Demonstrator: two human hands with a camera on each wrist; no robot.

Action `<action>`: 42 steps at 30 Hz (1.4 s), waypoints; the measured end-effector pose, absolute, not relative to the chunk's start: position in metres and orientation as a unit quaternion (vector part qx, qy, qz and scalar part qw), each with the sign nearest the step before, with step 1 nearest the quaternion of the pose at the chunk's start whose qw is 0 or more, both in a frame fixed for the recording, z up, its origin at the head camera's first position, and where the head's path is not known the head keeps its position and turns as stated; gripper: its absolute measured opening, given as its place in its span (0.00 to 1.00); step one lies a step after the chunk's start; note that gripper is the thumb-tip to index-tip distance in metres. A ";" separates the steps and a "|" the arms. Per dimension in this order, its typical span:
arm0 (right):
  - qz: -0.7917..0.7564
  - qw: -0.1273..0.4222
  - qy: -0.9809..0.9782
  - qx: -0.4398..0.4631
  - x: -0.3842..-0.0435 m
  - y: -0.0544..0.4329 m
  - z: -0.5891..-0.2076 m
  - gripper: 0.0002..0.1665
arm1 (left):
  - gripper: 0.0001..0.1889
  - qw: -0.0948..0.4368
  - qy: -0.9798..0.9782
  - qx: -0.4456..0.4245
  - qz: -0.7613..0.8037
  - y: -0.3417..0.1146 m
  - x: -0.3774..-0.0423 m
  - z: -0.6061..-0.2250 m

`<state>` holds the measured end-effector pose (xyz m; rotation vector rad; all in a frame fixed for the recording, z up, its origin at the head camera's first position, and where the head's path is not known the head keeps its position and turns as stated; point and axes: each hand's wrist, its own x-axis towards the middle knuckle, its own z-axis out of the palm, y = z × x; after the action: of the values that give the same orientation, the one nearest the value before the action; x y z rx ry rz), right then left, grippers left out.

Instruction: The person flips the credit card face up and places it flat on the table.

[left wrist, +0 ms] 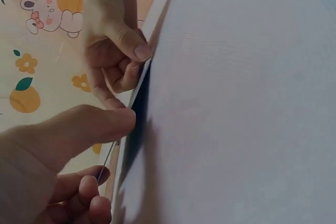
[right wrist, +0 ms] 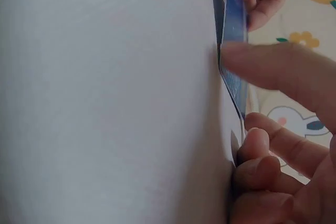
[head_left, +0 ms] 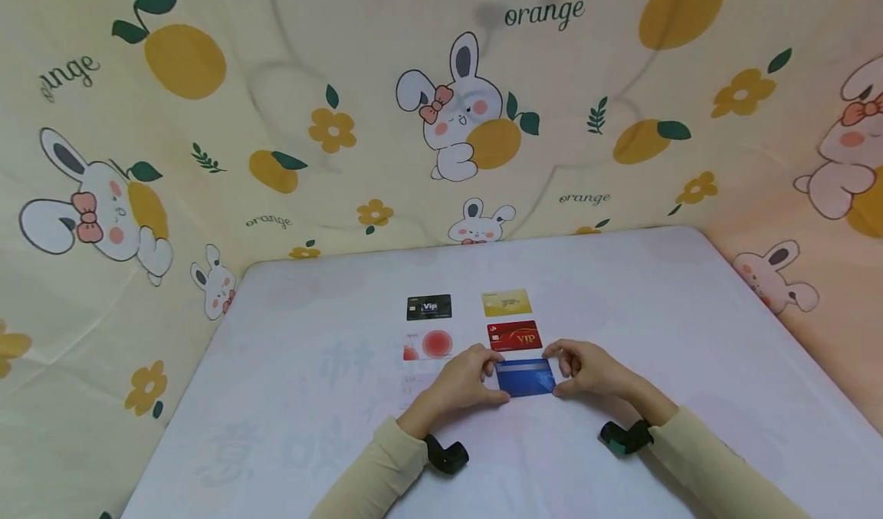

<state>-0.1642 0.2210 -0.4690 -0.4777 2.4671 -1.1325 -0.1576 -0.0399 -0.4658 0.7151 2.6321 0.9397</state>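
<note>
Both hands hold a blue card (head_left: 526,378) with a grey stripe along its far edge. My left hand (head_left: 464,379) grips it at its left corners, thumb on the near edge and a finger at the far edge. The right hand (head_left: 592,369) pinches the right-hand corners the same way. In the right wrist view the blue card (right wrist: 234,30) is seen nearly edge-on and lies tilted close above the white surface. Just beyond it lies a red VIP card (head_left: 514,336). A pale card (head_left: 419,385) is partly covered by my left hand.
A gold card (head_left: 507,303) lies beyond the red one. To its left are a black Vip card (head_left: 429,307) and a white card with red circles (head_left: 428,345). The white table (head_left: 310,335) is bordered by a printed cloth backdrop (head_left: 372,67).
</note>
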 end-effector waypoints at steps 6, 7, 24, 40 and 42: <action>-0.391 0.176 0.884 -0.189 -0.162 0.222 -0.467 0.34 | 0.28 0.129 0.902 0.250 0.327 -0.042 -0.160 -0.466; -0.388 0.174 0.884 -0.194 -0.162 0.222 -0.467 0.34 | 0.28 0.130 0.901 0.251 0.329 -0.042 -0.160 -0.466; -0.406 0.186 0.867 -0.221 -0.162 0.225 -0.465 0.31 | 0.26 0.147 0.889 0.262 0.346 -0.044 -0.158 -0.459; -0.441 0.189 0.847 -0.229 -0.160 0.229 -0.460 0.32 | 0.26 0.145 0.879 0.271 0.365 -0.047 -0.160 -0.457; -0.444 0.189 0.846 -0.228 -0.160 0.229 -0.460 0.32 | 0.26 0.148 0.880 0.267 0.365 -0.047 -0.159 -0.457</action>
<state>-0.1596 0.2290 -0.4599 -0.6405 2.3772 -1.2486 -0.1595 -0.0467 -0.4570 0.7688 2.5301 1.0496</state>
